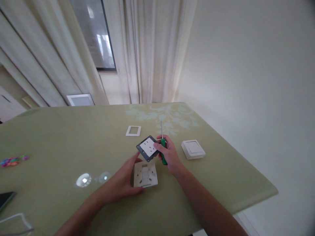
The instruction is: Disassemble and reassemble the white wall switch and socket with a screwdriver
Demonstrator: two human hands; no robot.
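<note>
My right hand (169, 154) is closed on a dark-framed socket module (148, 147) with a white face, held tilted just above the table. The same hand also grips a green-handled screwdriver (162, 149) whose metal shaft points up and away. My left hand (124, 179) rests on the table with its fingers curled against the left edge of a white back box plate (145, 174) that lies flat below the module.
The table (73, 137) has a pale green cloth. A white frame cover (133, 130) lies farther back, and a white wall switch (193, 149) sits to the right. Colourful small pieces (12, 160) lie at the far left. The table edge runs down the right side.
</note>
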